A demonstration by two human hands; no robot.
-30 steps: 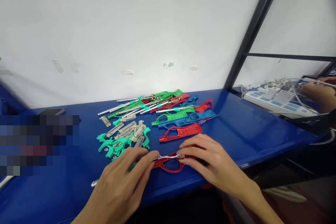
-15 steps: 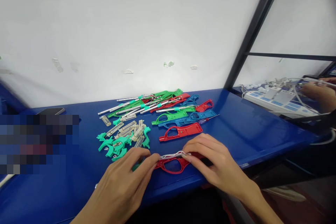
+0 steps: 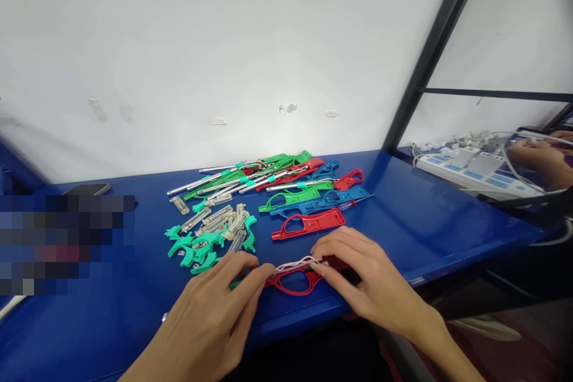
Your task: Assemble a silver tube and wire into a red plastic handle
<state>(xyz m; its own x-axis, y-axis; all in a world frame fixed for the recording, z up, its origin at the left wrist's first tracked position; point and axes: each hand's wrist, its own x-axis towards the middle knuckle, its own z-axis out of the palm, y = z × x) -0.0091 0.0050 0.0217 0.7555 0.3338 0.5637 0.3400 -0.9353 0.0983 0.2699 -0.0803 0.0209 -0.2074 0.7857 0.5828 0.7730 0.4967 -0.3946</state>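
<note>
A red plastic casing (image 3: 294,284) with a ring-shaped grip lies near the table's front edge, with white wires (image 3: 293,264) running along its top side. My left hand (image 3: 219,304) is closed on the casing's left end, where a bit of green shows under the fingers. On the right, my right hand (image 3: 362,277) pinches the wires between thumb and fingers, over the casing's right part. Just behind, another red casing (image 3: 308,224) lies flat. Teal clips (image 3: 205,246) and clear plastic pieces (image 3: 217,218) are heaped beyond my left hand.
Green (image 3: 295,197), blue (image 3: 308,208) and red casings, some with metal rods (image 3: 201,182), lie towards the wall. A screwdriver (image 3: 351,205) lies beside them. A phone (image 3: 89,189) is at the left. Another person's hands (image 3: 544,155) are at the far right, near a power strip (image 3: 474,175).
My right fingertips have shifted slightly on the wires, which now bow up a little more. The other person's hands at the far right have moved.
</note>
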